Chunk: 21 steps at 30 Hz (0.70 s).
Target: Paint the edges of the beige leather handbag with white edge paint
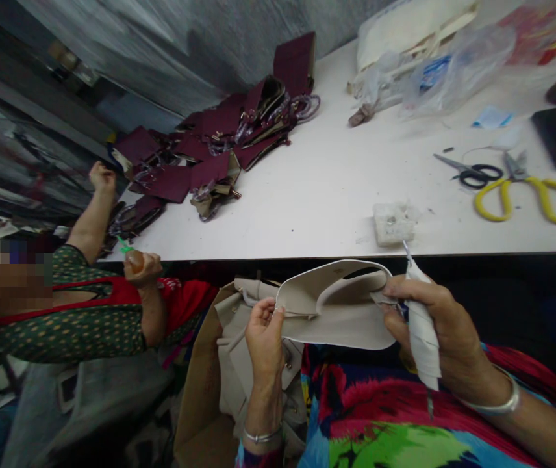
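A cream leather bag piece (336, 312) with a curved flap is held up in front of my lap, its inside facing me. My left hand (265, 331) pinches its left edge between thumb and fingers. At the right end, my right hand (434, 325) grips the bag piece's edge with thumb and forefinger. That same hand also holds a slim metal tool wrapped in white cloth (423, 331), tilted, its thin tip pointing up towards the table. Near this tip, on the table edge, sits a small whitish block (393, 224). The tool's kind is hidden by the wrapping.
Under my left arm a cardboard box (200, 383) holds more cream bags. Maroon bags (171, 182) are heaped on the white table (307, 208). Yellow-handled scissors (531, 195), small black scissors (477, 174) and plastic bags (463, 71) lie right. A co-worker (97, 312) sits left, holding a small bottle.
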Available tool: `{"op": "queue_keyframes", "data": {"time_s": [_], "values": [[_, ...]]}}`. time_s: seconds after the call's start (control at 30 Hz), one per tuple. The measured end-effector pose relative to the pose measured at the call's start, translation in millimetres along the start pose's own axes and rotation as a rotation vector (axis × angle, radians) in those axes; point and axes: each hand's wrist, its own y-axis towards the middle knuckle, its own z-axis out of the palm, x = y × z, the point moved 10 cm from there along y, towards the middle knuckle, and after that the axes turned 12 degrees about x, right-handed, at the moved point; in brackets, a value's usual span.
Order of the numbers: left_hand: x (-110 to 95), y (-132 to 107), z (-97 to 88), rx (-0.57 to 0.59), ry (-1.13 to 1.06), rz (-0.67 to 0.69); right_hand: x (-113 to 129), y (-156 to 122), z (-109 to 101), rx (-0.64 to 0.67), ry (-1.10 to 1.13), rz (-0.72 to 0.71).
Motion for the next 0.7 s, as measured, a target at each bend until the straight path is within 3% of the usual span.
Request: {"op": "queue_keyframes", "data": {"time_s": [0.17, 0.3, 0.7], "values": [[-5.0, 1.3, -3.5, 0.034, -0.075, 0.0, 2.9, 0.8, -6.1, -0.052, 0.018, -0.005], [-10.6, 1.3, -9.8, -0.011, -0.059, 0.019, 2.8, -0.2, -4.5, -0.041, 0.062, 0.002], [-4.8, 8.8, -22.4, -0.049, -0.134, -0.011, 4.0, 3.2, -6.8, -0.082, 0.019, 0.015]]}}
